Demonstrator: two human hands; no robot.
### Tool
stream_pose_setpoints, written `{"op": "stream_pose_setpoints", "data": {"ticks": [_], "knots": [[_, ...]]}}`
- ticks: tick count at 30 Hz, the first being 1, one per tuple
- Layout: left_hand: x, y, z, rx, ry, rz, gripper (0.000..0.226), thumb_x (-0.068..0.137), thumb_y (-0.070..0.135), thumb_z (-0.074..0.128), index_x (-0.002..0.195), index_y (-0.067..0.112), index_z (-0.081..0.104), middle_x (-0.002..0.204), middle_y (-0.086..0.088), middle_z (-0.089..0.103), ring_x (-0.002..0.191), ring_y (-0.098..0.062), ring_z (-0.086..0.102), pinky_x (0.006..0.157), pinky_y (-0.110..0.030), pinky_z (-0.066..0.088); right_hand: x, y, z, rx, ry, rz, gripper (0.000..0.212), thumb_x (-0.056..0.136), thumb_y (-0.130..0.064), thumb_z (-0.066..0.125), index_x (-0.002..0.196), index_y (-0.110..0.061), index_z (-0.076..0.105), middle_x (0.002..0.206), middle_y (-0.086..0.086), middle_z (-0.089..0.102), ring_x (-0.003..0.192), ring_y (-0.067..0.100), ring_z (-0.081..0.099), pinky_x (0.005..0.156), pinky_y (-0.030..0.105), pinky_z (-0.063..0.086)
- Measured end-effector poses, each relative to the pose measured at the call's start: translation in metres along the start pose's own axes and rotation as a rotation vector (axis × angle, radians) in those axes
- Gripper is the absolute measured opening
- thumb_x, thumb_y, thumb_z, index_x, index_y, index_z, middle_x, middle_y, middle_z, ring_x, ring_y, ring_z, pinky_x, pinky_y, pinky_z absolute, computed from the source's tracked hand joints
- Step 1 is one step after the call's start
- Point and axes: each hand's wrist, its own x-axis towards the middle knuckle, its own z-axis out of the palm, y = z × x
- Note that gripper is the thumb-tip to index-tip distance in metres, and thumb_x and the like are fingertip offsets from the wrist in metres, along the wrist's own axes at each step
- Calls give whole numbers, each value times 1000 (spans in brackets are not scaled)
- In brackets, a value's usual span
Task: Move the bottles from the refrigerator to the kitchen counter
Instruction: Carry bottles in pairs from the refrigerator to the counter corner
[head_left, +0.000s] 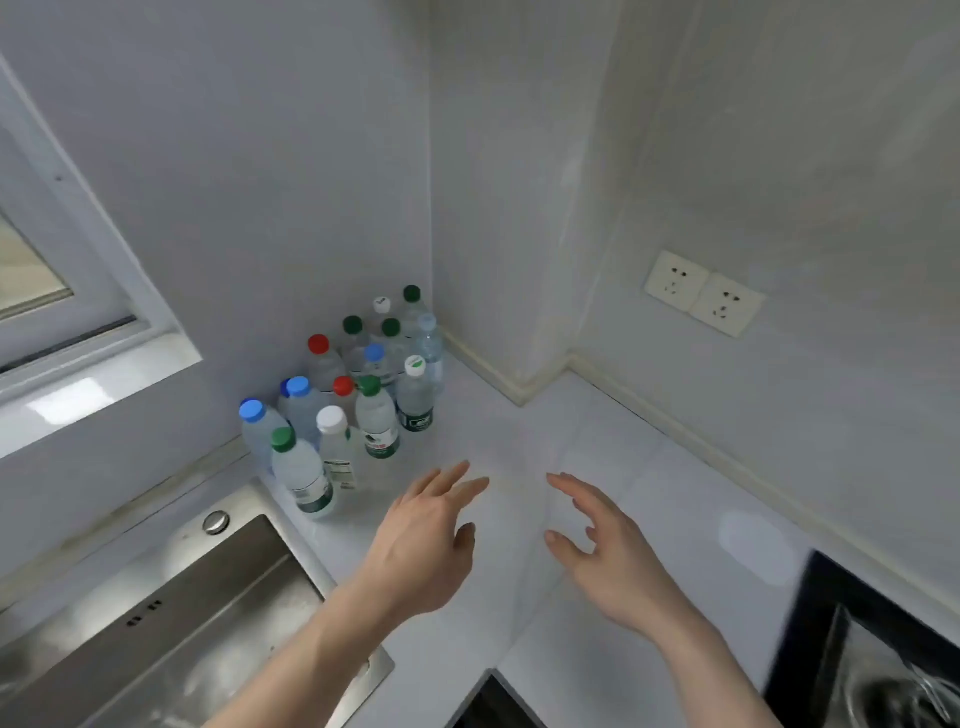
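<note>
white counter (597, 457) w/ steel sink (171, 618) at left, bunch of bottles (358, 395) standing upright in the back corner by the wall, left hand (423, 540) & right hand (610, 551) both hovering over counter, fingers spread, holding nothing

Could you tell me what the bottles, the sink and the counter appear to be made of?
Bottles: clear plastic, apparently, see-through with coloured screw caps. Sink: brushed stainless steel by its dull grey sheen. Counter: glossy pale stone or a look-alike, faintly veined and reflective; which one is unclear.
</note>
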Motion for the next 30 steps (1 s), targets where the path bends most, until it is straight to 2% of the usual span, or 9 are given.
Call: {"op": "stream_pose_setpoints", "data": {"ticks": [5, 11, 14, 18, 22, 27, 30], "knots": [[9, 75, 25, 14, -99, 205, 60, 101, 30, 52, 156, 42, 32, 168, 16, 16, 156, -16, 15, 125, -36, 20, -85, 31, -42, 39, 182, 130, 65, 101, -43, 62, 156, -53, 29, 158, -37, 19, 143, -7, 27, 126, 28, 26], [-11, 164, 60, 28, -168, 460, 57, 101, 32, 56, 154, 43, 36, 165, 21, 19, 154, -12, 19, 125, -30, 20, -200, 75, -79, 58, 436, 236, 68, 99, -41, 65, 157, -51, 30, 164, -32, 20, 150, -11, 19, 125, 22, 20], [-47, 224, 87, 2, -210, 592, 56, 102, 31, 56, 153, 43, 38, 165, 23, 19, 154, -10, 18, 125, -28, 20, -281, 98, -94, 77, 567, 298, 68, 98, -38, 67, 156, -50, 32, 162, -34, 24, 148, -14, 21, 120, 16, 21], [-107, 295, 116, -12, -262, 769, 55, 101, 28, 57, 152, 42, 41, 164, 23, 22, 153, -9, 19, 123, -24, 15, -382, 122, -103, 96, 706, 369, 69, 98, -38, 68, 155, -52, 33, 159, -39, 26, 146, -17, 22, 125, 27, 27], [-167, 352, 147, -46, -294, 946, 52, 98, 24, 61, 147, 38, 50, 162, 18, 30, 151, -10, 27, 124, -26, 18, -474, 134, -104, 103, 814, 425, 70, 98, -37, 68, 155, -53, 32, 159, -39, 23, 143, -19, 24, 117, 13, 29], [-238, 431, 186, -45, -408, 1131, 50, 99, 33, 59, 147, 45, 48, 163, 24, 26, 153, -5, 20, 126, -35, 22, -594, 154, -104, 74, 1016, 528, 71, 96, -35, 70, 156, -48, 35, 161, -32, 28, 146, -16, 24, 125, 29, 30], [-290, 490, 207, -16, -488, 1288, 51, 99, 35, 59, 148, 46, 45, 162, 27, 23, 151, -4, 21, 119, -37, 35, -674, 160, -95, 83, 1173, 637, 70, 96, -38, 69, 156, -50, 33, 164, -28, 26, 145, -8, 34, 122, 26, 32]]}}
